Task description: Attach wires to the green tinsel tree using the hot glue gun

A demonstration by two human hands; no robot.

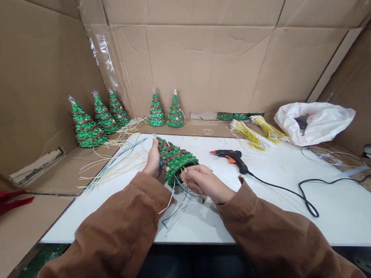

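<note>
A green tree point(176, 157) with red garland is held tilted above the near part of the table point(276, 237), its tip pointing away and its open base turned toward the person. The left hand point(153, 158) has its fingers wrapped around the tree's left side, near the tip. The right hand point(205, 183) is at the rim of the base with its fingers drawn narrow; whether they pinch one of the thin wires point(170, 201) there, I cannot tell. White and dark wires trail from the opening toward the near edge of the table, just in front of the body. Right of the tree, a little apart, lies a glue gun point(230, 157), nozzle facing left; its black cord point(278, 185) loops across the white surface and over the right edge, and a broad stretch of tabletop shows between cord and near edge. Loose strands point(114, 162) cross the left edge. Along the far side sit yellow-and-white bundles point(251, 135) and a white bag point(320, 118). Beyond the far edge, finished-looking trees point(174, 112) stand close against cardboard walls point(201, 60), which bound the space behind and on both sides.
</note>
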